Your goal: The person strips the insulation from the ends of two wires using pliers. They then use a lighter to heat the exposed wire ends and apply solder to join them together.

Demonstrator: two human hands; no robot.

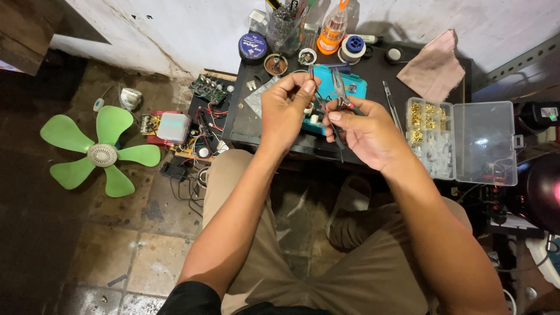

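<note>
My left hand [287,111] is raised over the front edge of a small black table [245,125], thumb and fingers pinched on a thin dark wire or small part near its tip. My right hand [364,131] sits beside it, gripping small metal pliers [338,87] whose jaws point up toward the left fingertips. A dark wire hangs down between the two hands. A teal box [363,87] lies on the table right behind them.
A clear compartment box [461,140] with gold and white small parts stands open at the right. A pink cloth [434,65], tweezers [392,105], jars, a bottle and tape rolls crowd the table's back. A green fan blade [99,153] and circuit boards [186,125] lie on the floor at left.
</note>
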